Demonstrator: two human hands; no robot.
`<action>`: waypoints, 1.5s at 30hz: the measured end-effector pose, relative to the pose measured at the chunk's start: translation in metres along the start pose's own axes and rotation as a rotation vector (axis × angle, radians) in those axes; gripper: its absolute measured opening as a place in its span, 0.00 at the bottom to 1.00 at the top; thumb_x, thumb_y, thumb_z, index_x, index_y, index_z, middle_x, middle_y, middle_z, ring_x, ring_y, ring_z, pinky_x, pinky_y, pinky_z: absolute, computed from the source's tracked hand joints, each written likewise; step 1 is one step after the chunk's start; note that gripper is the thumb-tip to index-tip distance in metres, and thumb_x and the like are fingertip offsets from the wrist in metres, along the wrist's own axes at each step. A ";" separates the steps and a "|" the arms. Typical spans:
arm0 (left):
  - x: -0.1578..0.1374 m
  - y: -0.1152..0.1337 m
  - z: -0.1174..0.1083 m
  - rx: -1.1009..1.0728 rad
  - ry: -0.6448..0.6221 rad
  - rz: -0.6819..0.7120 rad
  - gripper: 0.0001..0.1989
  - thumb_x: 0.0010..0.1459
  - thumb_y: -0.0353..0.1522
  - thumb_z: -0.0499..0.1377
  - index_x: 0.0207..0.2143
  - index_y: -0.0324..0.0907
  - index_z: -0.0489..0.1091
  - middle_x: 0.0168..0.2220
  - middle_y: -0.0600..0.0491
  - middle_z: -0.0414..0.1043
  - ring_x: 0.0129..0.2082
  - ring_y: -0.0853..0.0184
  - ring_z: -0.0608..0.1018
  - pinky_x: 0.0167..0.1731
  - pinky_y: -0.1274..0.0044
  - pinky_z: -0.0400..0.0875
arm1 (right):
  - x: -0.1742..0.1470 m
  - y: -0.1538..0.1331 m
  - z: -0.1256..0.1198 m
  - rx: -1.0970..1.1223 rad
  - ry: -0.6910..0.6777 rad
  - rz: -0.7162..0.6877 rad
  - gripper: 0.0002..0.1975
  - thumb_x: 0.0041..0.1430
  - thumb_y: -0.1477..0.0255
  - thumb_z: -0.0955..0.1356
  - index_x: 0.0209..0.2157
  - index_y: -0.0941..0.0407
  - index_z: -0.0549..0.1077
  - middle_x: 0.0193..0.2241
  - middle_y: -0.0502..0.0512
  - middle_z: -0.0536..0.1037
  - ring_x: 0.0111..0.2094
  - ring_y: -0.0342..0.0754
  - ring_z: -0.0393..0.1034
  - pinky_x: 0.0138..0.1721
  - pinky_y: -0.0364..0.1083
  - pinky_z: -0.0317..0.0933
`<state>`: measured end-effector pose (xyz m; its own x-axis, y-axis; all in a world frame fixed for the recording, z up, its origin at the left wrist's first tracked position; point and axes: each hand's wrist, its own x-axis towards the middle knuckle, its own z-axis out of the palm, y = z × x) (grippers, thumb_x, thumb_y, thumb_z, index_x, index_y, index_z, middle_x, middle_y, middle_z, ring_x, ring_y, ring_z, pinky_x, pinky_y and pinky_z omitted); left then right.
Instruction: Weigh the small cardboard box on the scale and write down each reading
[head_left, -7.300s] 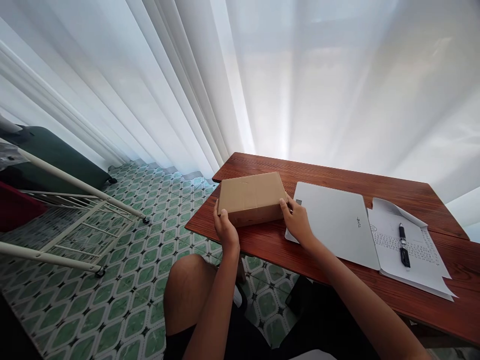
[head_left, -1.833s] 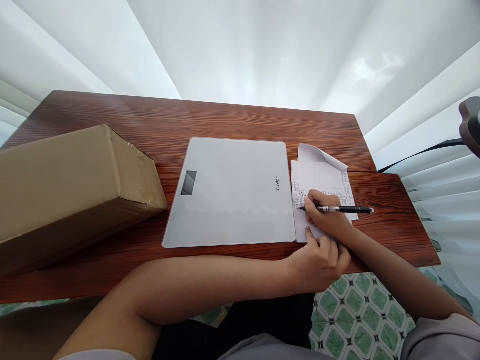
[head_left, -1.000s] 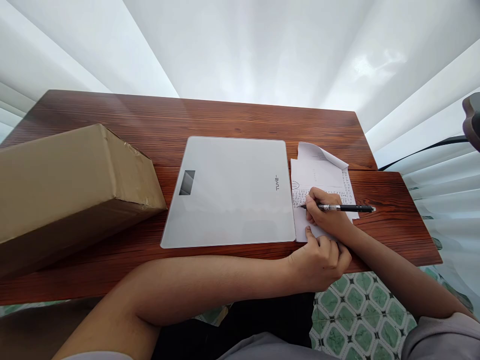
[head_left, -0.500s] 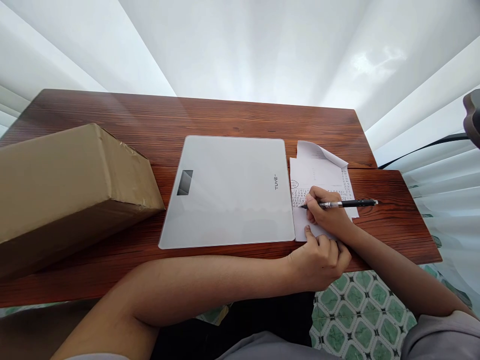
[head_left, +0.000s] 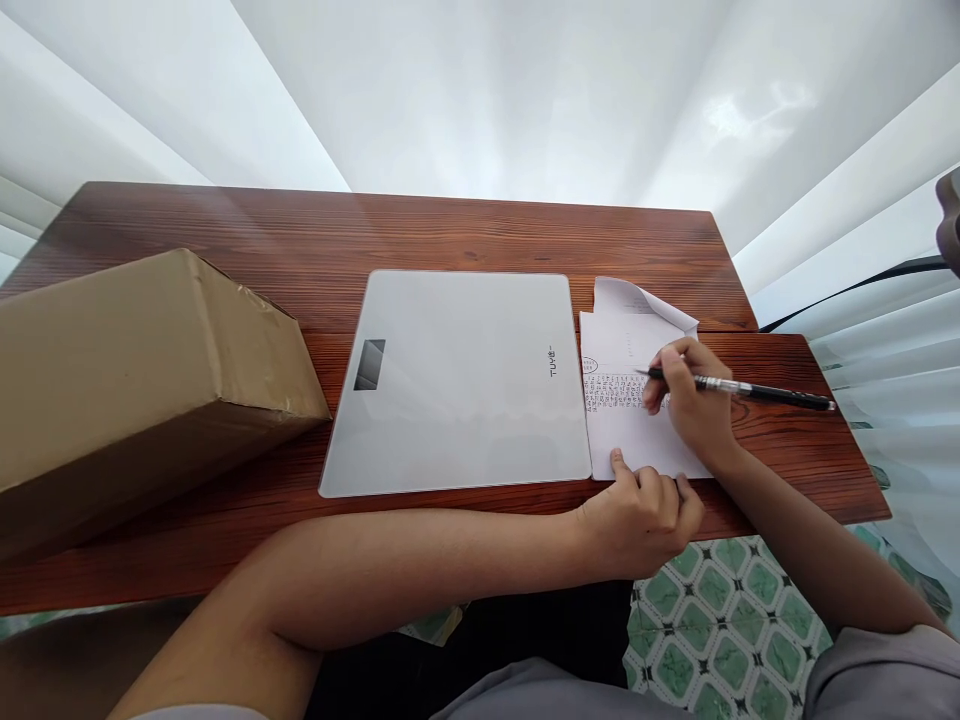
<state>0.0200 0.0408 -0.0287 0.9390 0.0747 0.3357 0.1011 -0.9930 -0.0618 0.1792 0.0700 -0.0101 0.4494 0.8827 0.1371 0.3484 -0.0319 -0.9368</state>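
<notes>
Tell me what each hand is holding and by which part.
The right hand grips the black pen near its tip end. The left hand holds nothing; its fingertip presses the near edge of the paper.

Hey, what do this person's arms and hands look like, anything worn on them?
Both forearms are bare. The left hand and right hand show no gloves, rings, watch or bracelet. A short grey fabric sleeve covers the right upper arm; a pale grey sleeve edge just shows at the left shoulder.
</notes>
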 end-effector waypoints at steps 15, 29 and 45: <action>0.001 0.001 0.002 0.026 0.089 -0.005 0.19 0.64 0.25 0.45 0.47 0.30 0.74 0.28 0.47 0.71 0.22 0.66 0.70 0.34 0.54 0.81 | 0.032 0.021 -0.016 -0.485 0.133 -0.222 0.14 0.57 0.71 0.71 0.46 0.53 0.77 0.31 0.50 0.80 0.30 0.48 0.75 0.40 0.49 0.72; 0.006 -0.009 -0.008 -0.036 -0.102 0.099 0.24 0.64 0.25 0.41 0.51 0.29 0.72 0.30 0.44 0.71 0.23 0.64 0.71 0.34 0.54 0.80 | 0.044 0.033 -0.025 -0.671 0.145 -0.158 0.10 0.54 0.72 0.67 0.38 0.55 0.78 0.23 0.47 0.73 0.25 0.45 0.67 0.39 0.46 0.63; -0.072 -0.038 -0.056 0.092 0.417 0.026 0.10 0.59 0.31 0.59 0.39 0.34 0.76 0.23 0.56 0.58 0.21 0.72 0.63 0.20 0.77 0.57 | 0.045 0.039 -0.030 -0.667 0.174 -0.199 0.23 0.70 0.67 0.53 0.34 0.55 0.77 0.21 0.50 0.69 0.25 0.47 0.65 0.33 0.45 0.55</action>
<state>-0.0698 0.0681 0.0018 0.7305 -0.0127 0.6828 0.1259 -0.9802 -0.1529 0.2374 0.0942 -0.0314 0.4306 0.8158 0.3861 0.8407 -0.2070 -0.5003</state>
